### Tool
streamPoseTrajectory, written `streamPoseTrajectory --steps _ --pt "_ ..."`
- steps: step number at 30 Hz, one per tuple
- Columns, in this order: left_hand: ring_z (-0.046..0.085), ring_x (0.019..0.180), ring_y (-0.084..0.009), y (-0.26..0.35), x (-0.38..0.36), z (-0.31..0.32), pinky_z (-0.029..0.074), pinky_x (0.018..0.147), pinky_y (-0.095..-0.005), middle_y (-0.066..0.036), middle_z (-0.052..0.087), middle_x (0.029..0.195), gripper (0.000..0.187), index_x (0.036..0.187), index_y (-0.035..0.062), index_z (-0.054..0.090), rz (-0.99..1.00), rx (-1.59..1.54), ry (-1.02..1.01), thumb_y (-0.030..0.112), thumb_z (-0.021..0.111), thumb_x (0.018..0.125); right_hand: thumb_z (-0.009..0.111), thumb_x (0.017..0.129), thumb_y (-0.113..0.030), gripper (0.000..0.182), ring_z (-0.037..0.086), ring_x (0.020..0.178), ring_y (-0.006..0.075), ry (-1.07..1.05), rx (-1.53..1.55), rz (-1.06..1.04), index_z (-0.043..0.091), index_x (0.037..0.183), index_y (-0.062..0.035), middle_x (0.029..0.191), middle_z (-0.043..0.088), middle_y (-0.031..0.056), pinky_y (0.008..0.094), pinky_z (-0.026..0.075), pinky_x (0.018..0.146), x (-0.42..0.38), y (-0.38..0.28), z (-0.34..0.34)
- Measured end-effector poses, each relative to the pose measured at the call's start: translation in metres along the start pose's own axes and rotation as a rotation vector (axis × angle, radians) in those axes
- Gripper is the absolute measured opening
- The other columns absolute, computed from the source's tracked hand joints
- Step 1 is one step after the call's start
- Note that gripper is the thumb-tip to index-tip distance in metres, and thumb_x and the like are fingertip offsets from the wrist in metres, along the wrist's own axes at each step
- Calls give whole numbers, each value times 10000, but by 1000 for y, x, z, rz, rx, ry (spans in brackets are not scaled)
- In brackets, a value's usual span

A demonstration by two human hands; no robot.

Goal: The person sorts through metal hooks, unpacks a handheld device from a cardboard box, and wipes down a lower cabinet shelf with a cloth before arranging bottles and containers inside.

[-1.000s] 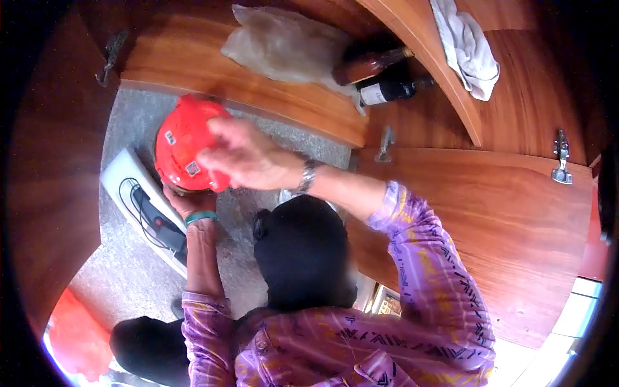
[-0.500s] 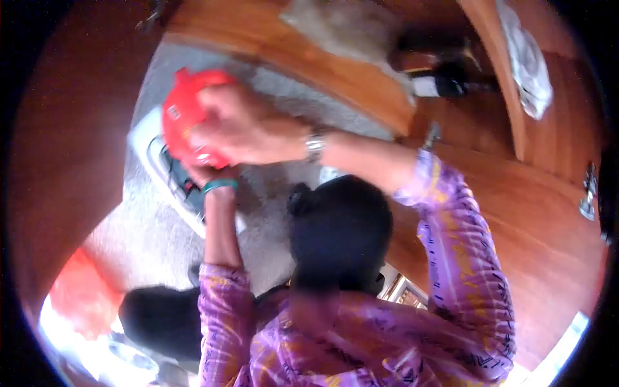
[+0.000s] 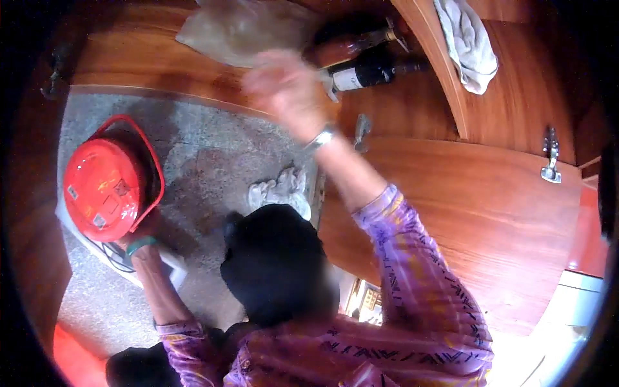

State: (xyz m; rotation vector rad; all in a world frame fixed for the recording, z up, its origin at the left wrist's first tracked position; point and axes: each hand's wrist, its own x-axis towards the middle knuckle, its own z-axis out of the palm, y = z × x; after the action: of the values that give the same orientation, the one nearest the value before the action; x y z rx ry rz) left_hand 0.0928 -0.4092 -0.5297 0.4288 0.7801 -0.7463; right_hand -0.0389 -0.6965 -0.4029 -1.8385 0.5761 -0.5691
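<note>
A red round lidded container [image 3: 106, 187] with a raised red loop handle is at the left, tilted so that its labelled round face points up. My left hand [image 3: 140, 233], a green bangle at its wrist, grips the container at its lower edge; its fingers are mostly hidden behind it. Under the container shows a whitish box-like thing [image 3: 171, 267] with dark cords. My right hand [image 3: 287, 93], with a silver band at the wrist, is raised near a translucent plastic bag [image 3: 225, 32] in the wooden cabinet. Motion smears its fingers.
Bottles [image 3: 364, 77] lie in the cabinet beside the bag. A white cloth [image 3: 469, 48] hangs over the wooden divider. The cabinet door [image 3: 451, 213] stands swung out with metal hinges. A crumpled white cloth [image 3: 280, 190] lies on the grey floor [image 3: 206, 148]. Something orange [image 3: 74, 355] is at lower left.
My right hand has left the red container and moved toward the bag and bottles. The container's handle now shows raised. The whole view has shifted, with the container now farther left and lower.
</note>
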Motion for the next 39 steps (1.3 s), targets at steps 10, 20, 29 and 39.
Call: streamPoseTrajectory --steps 10,20,29,39 --pt "508 1058 -320 1 18 -40 387 917 -527 -122 554 1168 671 1212 83 477 29 62 -55 504 581 700 739 687 -320 447 500 680 154 804 64 166 572 990 -38 744 543 54 320 441 481 96 98 -265" --pt "470 1101 -336 2 11 -28 402 891 -556 -139 508 1208 792 1248 86 437 24 62 37 556 633 640 737 664 -198 238 504 618 127 852 -494 185 603 712 -7 713 585 66 294 420 559 44 45 -178" --pt "419 1174 -348 -5 -3 -1 365 905 -587 -112 449 1297 735 1293 129 389 62 103 -34 575 515 723 727 686 -128 157 587 645 94 158 -253 201 665 771 -10 722 643 26 250 490 624 -18 -82 -31" --pt "543 961 -282 -23 36 -106 449 784 -377 -145 569 1090 358 1083 72 557 -222 59 -505 307 492 821 756 626 -335 328 607 599 146 -90 -240 72 622 718 -49 662 637 56 307 495 570 -35 -11 74"
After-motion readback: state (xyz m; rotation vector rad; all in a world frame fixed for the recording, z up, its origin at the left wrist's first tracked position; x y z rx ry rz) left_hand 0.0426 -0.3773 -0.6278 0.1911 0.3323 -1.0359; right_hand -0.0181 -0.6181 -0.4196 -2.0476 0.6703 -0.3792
